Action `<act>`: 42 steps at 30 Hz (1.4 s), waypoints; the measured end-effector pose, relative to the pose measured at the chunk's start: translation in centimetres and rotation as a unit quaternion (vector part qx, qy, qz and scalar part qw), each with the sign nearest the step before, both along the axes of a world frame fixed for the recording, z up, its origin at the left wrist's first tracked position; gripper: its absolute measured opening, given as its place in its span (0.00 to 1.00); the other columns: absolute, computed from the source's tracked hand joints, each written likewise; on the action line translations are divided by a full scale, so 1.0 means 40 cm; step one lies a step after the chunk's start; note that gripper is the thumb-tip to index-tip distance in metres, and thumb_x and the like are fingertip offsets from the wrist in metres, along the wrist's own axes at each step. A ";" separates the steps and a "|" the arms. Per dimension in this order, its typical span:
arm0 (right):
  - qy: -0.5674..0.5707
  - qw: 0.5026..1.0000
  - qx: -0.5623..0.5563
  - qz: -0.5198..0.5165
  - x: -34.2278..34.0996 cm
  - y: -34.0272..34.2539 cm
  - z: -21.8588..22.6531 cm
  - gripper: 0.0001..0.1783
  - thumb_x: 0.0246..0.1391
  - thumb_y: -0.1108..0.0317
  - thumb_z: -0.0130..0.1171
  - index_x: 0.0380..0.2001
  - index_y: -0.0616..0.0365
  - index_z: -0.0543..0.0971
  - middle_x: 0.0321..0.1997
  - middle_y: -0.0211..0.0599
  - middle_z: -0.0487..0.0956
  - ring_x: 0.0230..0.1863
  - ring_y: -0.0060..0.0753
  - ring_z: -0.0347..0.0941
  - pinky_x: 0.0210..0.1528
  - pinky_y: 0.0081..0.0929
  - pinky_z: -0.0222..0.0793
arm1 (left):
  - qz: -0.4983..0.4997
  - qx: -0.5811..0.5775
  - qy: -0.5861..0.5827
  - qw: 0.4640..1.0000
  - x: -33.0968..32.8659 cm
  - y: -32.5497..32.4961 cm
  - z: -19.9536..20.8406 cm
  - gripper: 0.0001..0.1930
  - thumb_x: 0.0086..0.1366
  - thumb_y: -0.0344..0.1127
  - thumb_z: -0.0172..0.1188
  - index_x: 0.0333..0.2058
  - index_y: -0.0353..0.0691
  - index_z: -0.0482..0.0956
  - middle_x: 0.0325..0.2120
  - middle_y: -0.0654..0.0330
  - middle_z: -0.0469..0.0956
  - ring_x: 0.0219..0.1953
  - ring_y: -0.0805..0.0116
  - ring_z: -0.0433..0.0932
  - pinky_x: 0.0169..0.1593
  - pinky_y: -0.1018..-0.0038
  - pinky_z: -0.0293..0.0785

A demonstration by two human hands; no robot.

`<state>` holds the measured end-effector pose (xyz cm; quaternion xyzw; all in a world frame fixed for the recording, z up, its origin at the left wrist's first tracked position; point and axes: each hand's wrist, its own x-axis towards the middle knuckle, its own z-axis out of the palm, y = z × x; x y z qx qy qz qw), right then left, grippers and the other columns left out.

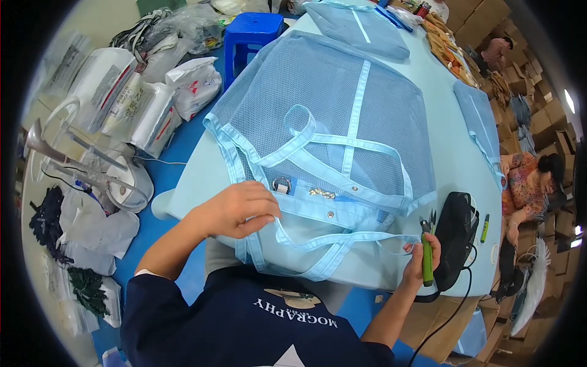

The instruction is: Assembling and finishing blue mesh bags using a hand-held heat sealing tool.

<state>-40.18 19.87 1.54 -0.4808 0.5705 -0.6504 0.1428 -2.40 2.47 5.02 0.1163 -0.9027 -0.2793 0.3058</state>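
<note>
Head view, nearest first: two bare hands above the near edge of one pale table [455, 159]; left hand [241, 208] with fingers curled and fingertips at one light-blue strap [373, 236], impossible to tell whether pinching it; right hand [422, 260] closed around one pair of green-handled snips [427, 263], blades upward, just beside the strap's right end. Just beyond, spread flat on the table, one blue mesh bag [318, 73] with a looped band [299, 131] across it, two metal snaps [331, 215] on its trim, and one cluster of gold-coloured bits [321, 193], too small to count. To the right, one black case [451, 244] and one green pen [485, 228], apart from each other. Farther along the table, two more blue mesh pieces [477, 119], well apart. Past the left edge, one blue stool [252, 27]. Beyond the right edge, one co-worker [524, 177]; farther off, one more person [494, 54] among cardboard boxes [480, 24], uncountable from here.
</note>
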 end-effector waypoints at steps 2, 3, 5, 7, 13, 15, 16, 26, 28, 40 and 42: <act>0.011 0.999 -0.022 -0.031 -0.017 -0.029 0.015 0.16 0.55 0.74 0.54 0.47 0.66 0.70 0.34 0.38 0.72 0.27 0.28 0.70 0.32 0.25 0.71 | -0.003 0.047 0.032 0.998 -0.003 -0.024 0.026 0.08 0.56 0.27 0.60 0.36 0.40 0.77 0.31 0.57 0.78 0.33 0.59 0.76 0.39 0.68 0.72; 0.020 0.997 -0.044 -0.055 -0.028 -0.054 0.026 0.16 0.55 0.74 0.54 0.47 0.66 0.70 0.35 0.39 0.72 0.27 0.28 0.70 0.32 0.25 0.71 | -0.004 0.045 0.033 0.998 -0.005 -0.040 0.033 0.08 0.56 0.27 0.60 0.36 0.40 0.77 0.31 0.57 0.78 0.33 0.59 0.76 0.39 0.68 0.72; 0.000 0.996 -0.064 -0.067 -0.040 -0.114 0.067 0.16 0.56 0.75 0.52 0.48 0.66 0.70 0.36 0.38 0.73 0.28 0.26 0.70 0.34 0.23 0.70 | 0.036 0.110 0.086 0.990 -0.016 -0.086 0.049 0.06 0.60 0.30 0.57 0.37 0.39 0.77 0.31 0.59 0.78 0.33 0.65 0.77 0.37 0.71 0.72; -0.001 0.995 -0.055 -0.087 -0.065 -0.202 0.101 0.16 0.56 0.74 0.52 0.48 0.64 0.70 0.33 0.35 0.74 0.28 0.23 0.69 0.33 0.20 0.68 | 0.118 0.136 0.109 0.978 -0.053 -0.142 0.069 0.07 0.63 0.32 0.56 0.37 0.37 0.77 0.30 0.61 0.79 0.32 0.72 0.76 0.38 0.74 0.71; 0.104 0.975 0.046 -0.192 -0.209 -0.397 0.036 0.17 0.54 0.69 0.59 0.46 0.62 0.73 0.30 0.32 0.76 0.31 0.26 0.73 0.38 0.23 0.68 | 0.163 0.526 0.138 0.823 -0.184 -0.364 0.042 0.08 0.62 0.32 0.57 0.37 0.34 0.78 0.28 0.61 0.79 0.27 0.74 0.75 0.34 0.77 0.71; 0.153 0.966 0.049 -0.200 -0.201 -0.434 0.043 0.17 0.54 0.68 0.60 0.46 0.61 0.73 0.31 0.33 0.77 0.33 0.28 0.74 0.39 0.25 0.68 | 0.192 0.539 0.141 0.808 -0.208 -0.399 -0.012 0.08 0.61 0.31 0.58 0.37 0.34 0.79 0.28 0.60 0.79 0.27 0.74 0.75 0.32 0.77 0.71; 0.182 0.949 0.065 -0.248 -0.111 -0.434 0.103 0.16 0.53 0.67 0.60 0.45 0.61 0.74 0.33 0.36 0.78 0.35 0.32 0.74 0.41 0.27 0.68 | 0.226 0.555 0.144 0.787 -0.204 -0.409 -0.030 0.08 0.61 0.30 0.59 0.37 0.34 0.79 0.28 0.60 0.79 0.26 0.74 0.75 0.31 0.77 0.72; 0.472 0.862 -0.182 -0.013 0.265 -0.368 0.190 0.19 0.41 0.74 0.67 0.41 0.53 0.79 0.40 0.41 0.80 0.43 0.41 0.76 0.41 0.32 0.70 | 0.193 0.556 0.178 0.789 -0.198 -0.353 -0.069 0.06 0.59 0.29 0.60 0.36 0.36 0.77 0.27 0.61 0.79 0.27 0.75 0.75 0.33 0.80 0.71; 0.484 0.859 -0.161 0.045 0.318 -0.406 0.168 0.19 0.40 0.73 0.67 0.40 0.53 0.79 0.39 0.40 0.81 0.41 0.41 0.76 0.41 0.32 0.70 | 0.199 0.542 0.145 0.803 -0.207 -0.361 -0.090 0.06 0.59 0.29 0.60 0.35 0.35 0.77 0.26 0.61 0.79 0.27 0.75 0.74 0.33 0.80 0.70; 0.286 0.934 -0.041 0.210 0.283 -0.486 0.007 0.19 0.38 0.76 0.69 0.38 0.55 0.79 0.29 0.36 0.80 0.26 0.34 0.75 0.30 0.24 0.70 | 0.135 -0.111 0.085 0.981 -0.080 -0.275 -0.064 0.09 0.60 0.30 0.57 0.38 0.36 0.78 0.40 0.58 0.78 0.41 0.60 0.76 0.44 0.68 0.72; 0.293 0.931 -0.027 0.217 0.273 -0.458 -0.005 0.18 0.38 0.76 0.69 0.38 0.55 0.79 0.29 0.36 0.80 0.26 0.33 0.75 0.30 0.24 0.69 | 0.086 -0.044 -0.017 0.995 -0.068 -0.223 -0.093 0.10 0.61 0.31 0.56 0.41 0.39 0.77 0.41 0.56 0.78 0.44 0.56 0.74 0.49 0.65 0.71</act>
